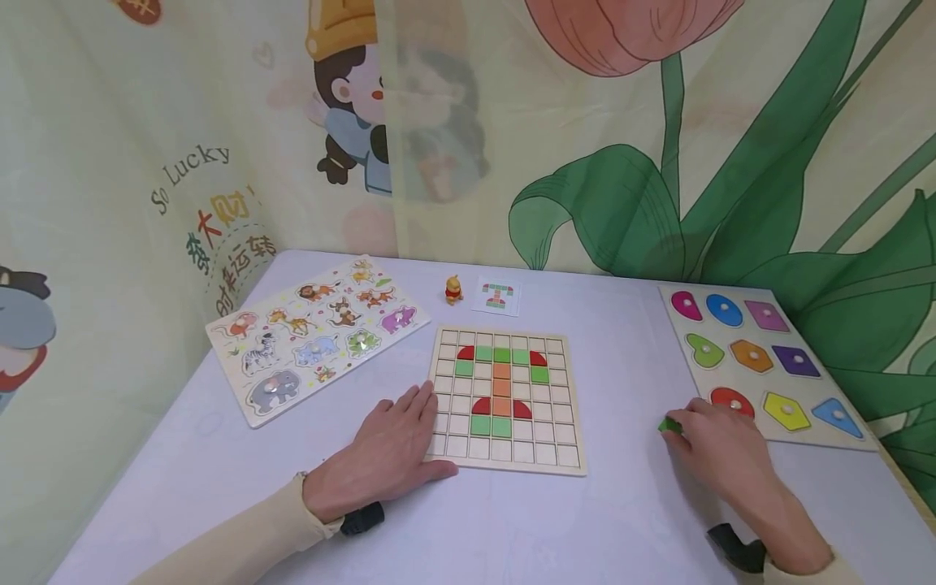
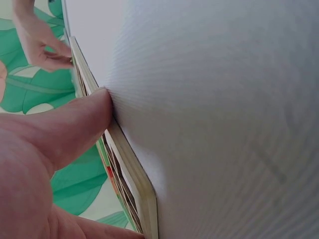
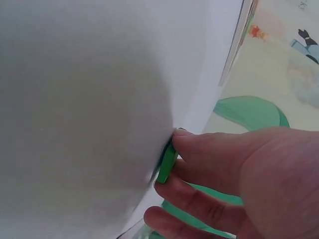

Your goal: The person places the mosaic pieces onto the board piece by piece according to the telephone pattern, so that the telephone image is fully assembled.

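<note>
A wooden grid board [image 1: 556, 443] lies flat at the middle of the table, with red, green and orange tiles forming a pattern in its cells. My left hand [image 1: 391, 447] rests at its lower left corner, fingers extended along the left side and thumb [image 2: 82, 122] against the near edge. Off to the right of the board, my right hand [image 1: 720, 447] pinches a small green tile [image 3: 168, 162] between thumb and fingers, just over or touching the tabletop. A pattern card [image 1: 497, 295] showing a similar design lies behind the board.
An animal peg puzzle [image 1: 256, 414] sits at the left and a shape peg puzzle [image 1: 746, 325] at the right, close beyond my right hand. A small bear figurine [image 1: 453, 289] stands beside the card. Printed curtains [image 1: 453, 227] hang along the table's back edge.
</note>
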Demonstrator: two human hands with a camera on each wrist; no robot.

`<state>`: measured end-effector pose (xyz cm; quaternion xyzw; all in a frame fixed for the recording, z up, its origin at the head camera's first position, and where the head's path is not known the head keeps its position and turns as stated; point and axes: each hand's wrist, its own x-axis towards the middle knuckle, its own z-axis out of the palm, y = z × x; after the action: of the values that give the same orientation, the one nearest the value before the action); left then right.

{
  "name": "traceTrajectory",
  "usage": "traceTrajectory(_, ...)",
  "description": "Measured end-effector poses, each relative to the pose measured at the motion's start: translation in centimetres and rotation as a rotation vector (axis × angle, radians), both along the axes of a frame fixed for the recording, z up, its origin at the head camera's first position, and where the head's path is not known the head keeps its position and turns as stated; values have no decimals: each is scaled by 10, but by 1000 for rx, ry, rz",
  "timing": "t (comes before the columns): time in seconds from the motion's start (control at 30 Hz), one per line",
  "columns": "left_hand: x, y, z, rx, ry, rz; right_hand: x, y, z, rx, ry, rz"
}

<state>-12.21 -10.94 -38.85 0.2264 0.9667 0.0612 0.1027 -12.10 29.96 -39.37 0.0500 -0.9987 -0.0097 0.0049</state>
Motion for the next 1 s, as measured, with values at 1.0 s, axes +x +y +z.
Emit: traceTrajectory(1.0,-1,-1,-2,1,2,-2,-14,-146,6,-30,218,498)
